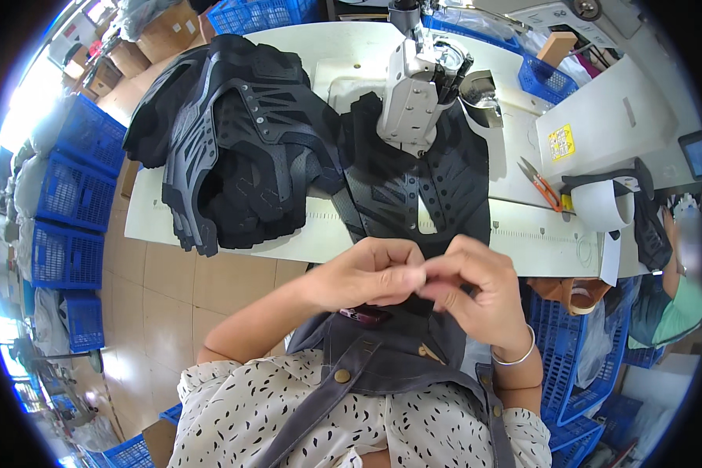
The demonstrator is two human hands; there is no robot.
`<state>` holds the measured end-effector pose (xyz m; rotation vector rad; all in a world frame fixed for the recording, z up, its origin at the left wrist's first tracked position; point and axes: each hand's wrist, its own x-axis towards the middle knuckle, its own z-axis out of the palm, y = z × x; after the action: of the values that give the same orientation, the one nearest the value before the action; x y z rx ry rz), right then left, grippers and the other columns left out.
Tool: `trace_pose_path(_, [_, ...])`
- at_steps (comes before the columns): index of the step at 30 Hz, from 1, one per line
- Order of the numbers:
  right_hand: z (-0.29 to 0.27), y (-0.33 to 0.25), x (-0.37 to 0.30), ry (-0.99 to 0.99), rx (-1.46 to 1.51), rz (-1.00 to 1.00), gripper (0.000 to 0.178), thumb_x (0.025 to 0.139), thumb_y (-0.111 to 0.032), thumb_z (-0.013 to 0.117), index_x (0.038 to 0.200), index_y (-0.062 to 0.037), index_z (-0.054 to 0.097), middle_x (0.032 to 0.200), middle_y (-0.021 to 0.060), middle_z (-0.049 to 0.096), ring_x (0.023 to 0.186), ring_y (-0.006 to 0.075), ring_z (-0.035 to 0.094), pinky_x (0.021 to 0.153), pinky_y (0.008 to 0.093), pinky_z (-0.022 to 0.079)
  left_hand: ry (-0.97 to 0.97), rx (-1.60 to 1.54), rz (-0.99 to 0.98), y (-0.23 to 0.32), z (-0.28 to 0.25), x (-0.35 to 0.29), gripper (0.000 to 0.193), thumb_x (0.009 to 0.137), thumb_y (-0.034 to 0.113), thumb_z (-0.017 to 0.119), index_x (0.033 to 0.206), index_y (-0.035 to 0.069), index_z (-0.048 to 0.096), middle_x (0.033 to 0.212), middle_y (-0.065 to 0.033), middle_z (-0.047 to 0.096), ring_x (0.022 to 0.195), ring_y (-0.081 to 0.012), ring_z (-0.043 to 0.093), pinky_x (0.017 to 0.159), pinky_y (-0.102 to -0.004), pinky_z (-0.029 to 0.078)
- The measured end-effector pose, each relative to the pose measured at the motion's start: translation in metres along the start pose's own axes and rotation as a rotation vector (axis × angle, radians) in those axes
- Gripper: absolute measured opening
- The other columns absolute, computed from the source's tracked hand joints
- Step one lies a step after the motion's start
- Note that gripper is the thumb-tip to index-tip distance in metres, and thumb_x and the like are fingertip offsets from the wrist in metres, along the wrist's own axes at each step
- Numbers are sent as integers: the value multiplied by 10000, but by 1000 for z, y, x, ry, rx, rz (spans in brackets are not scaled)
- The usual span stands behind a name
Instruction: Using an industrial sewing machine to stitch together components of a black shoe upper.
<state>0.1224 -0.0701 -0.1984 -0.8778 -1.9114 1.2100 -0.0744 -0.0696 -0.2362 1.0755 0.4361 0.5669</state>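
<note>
My left hand point(373, 273) and my right hand point(476, 290) meet in front of the table edge, fingertips pinched together. Whatever lies between the fingers is too small or hidden to make out. Just beyond them, a black panel with rows of holes and cut-out patterns point(382, 183) lies on the table. Its far part runs under the white head of a sewing machine point(409, 101). To the left, a heap of similar black and grey panels point(246, 132) droops over the table's front edge.
Orange-handled scissors point(541, 186) lie on the white table point(327, 234), right of the machine. A white roll point(600, 206) stands near the right end. Blue crates point(72, 191) are stacked at left, and another blue crate point(558, 351) stands at right. Another person's arm shows far right.
</note>
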Motion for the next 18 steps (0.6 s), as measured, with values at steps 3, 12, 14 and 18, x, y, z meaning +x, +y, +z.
trace_pose_path(3, [6, 6, 0, 112, 103, 110, 133, 754, 38, 637, 883, 15, 612, 704, 37, 497, 539, 83, 532, 499, 203, 433, 369, -479, 192, -14, 10, 6, 375, 939, 345, 356, 1022, 7, 493, 869, -74, 546, 694, -138, 530, 611, -235, 411])
trace_pose_path(12, [31, 35, 7, 143, 544, 362, 160, 820, -55, 625, 941, 39, 577, 753, 40, 603, 556, 52, 538, 494, 168, 453, 422, 414, 574, -26, 12, 10, 408, 894, -32, 377, 1292, -28, 285, 1398, -193, 252, 1275, -246, 307, 992, -307, 292])
trace_pose_path(14, [33, 40, 9, 161, 597, 339, 154, 817, -49, 627, 935, 37, 575, 737, 38, 603, 548, 54, 536, 491, 172, 456, 398, 482, 607, -24, 8, 11, 411, 891, -52, 360, 1294, -26, 283, 1414, -200, 217, 1283, -246, 294, 970, -305, 319])
trace_pose_path(18, [33, 41, 12, 190, 658, 262, 98, 812, -8, 617, 886, 36, 569, 789, 60, 606, 569, 62, 543, 494, 178, 459, 363, 457, 561, -22, 6, 14, 391, 897, -44, 378, 1277, -28, 286, 1396, -216, 256, 1239, -251, 358, 944, -304, 345])
